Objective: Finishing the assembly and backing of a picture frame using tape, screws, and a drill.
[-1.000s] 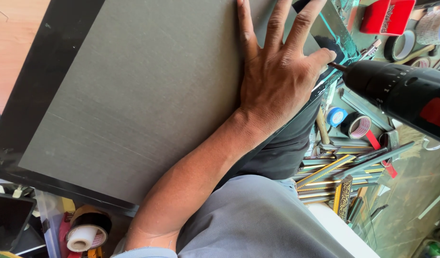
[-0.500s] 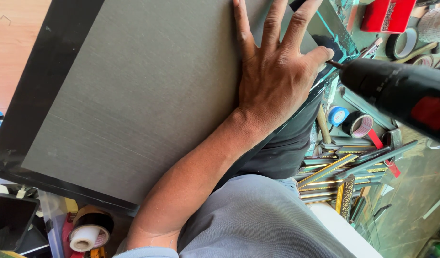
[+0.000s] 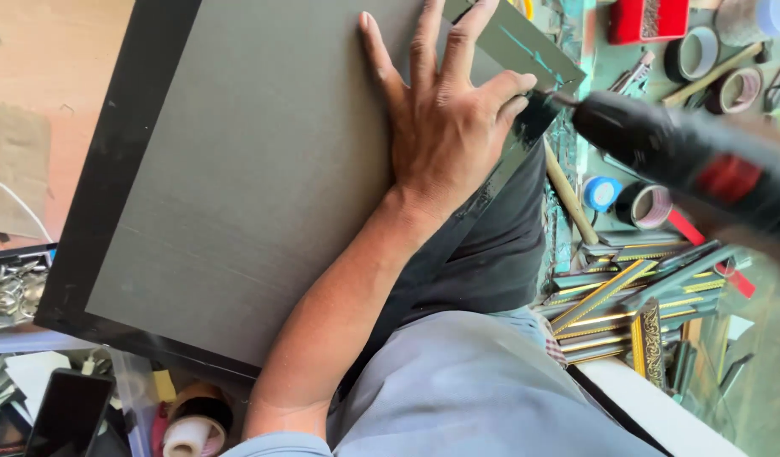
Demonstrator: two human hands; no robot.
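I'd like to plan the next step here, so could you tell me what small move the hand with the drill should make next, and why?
Probably ease the black power drill straight into the black frame edge. Its tip already sits at the frame's side beside the thumb, and the left hand lies flat on the grey backing board, bracing it. The hand holding the drill is out of view.

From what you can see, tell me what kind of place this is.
Probably a picture-framing workshop: a black-framed backing board under the left hand, gilt moulding offcuts, tape rolls, and a black power drill.
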